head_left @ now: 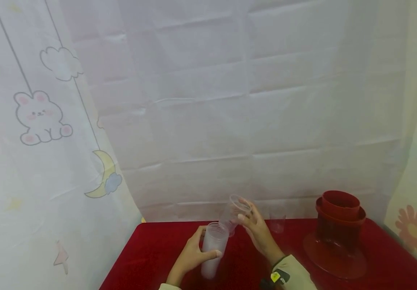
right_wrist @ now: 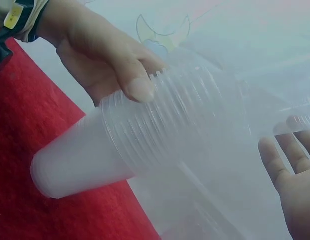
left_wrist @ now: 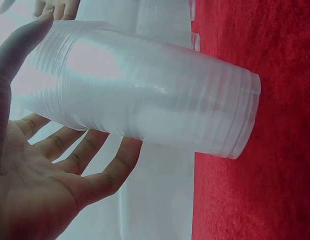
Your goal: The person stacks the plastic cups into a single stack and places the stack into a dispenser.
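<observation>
A tall stack of clear plastic cups (head_left: pixel 212 266) leans a little in my left hand (head_left: pixel 193 254), thumb on the near side and fingers round the far side. The left wrist view shows the stack's many rims (left_wrist: pixel 55 75) near the thumb, its base end over the red cloth. In my right hand (head_left: pixel 260 233) a single clear cup (head_left: pixel 227 216) is tilted just above and right of the stack, its rim between thumb and fingers. At the right wrist view's edge, my right hand's fingers (right_wrist: pixel 290 150) are partly cut off.
Another clear cup (head_left: pixel 277 224) stands at the back of the red-covered table (head_left: pixel 150 249), behind my right forearm. To the right is a red plastic object (head_left: pixel 339 237) with a ringed top and wide base. Pale sheets (head_left: pixel 194 121) hang behind and beside the table.
</observation>
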Motion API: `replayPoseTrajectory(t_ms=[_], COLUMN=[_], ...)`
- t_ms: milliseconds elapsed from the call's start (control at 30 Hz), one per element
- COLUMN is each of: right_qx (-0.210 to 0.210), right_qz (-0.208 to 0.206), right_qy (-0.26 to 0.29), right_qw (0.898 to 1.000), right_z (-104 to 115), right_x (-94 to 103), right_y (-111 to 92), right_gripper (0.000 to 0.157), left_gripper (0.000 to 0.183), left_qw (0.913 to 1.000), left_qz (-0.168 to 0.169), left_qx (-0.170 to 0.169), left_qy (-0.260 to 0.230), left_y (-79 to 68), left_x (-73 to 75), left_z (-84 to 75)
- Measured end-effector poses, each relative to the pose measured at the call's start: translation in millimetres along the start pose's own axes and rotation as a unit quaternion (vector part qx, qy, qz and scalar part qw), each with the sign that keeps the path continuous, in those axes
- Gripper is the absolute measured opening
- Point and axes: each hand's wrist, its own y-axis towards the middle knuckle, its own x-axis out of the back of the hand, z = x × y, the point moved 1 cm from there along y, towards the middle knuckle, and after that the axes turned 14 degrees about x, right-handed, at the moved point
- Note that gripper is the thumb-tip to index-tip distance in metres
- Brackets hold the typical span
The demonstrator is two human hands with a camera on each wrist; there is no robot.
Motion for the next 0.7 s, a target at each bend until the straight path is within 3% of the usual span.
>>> replayPoseTrajectory(t_ms=[333, 700], right_qx=[-0.005, -0.013], right_qz=[0.025, 0.042], right_qy=[0.024, 0.002], right_qw=[0.999, 0.999], right_z=[-4.7, -11.9], right_x=[-11.0, -17.3], right_y=[0.9, -1.1], right_gripper=[0.062, 0.062], left_gripper=[0.063, 0.065], left_qw=[1.0000, 1.0000], left_qz=[0.003, -0.002], left_qx=[-0.003, 0.000], left_qy=[-0.001, 0.006], left_y=[-0.6, -0.1], left_x=[0.1, 0.1], left_z=[-1.4, -1.2])
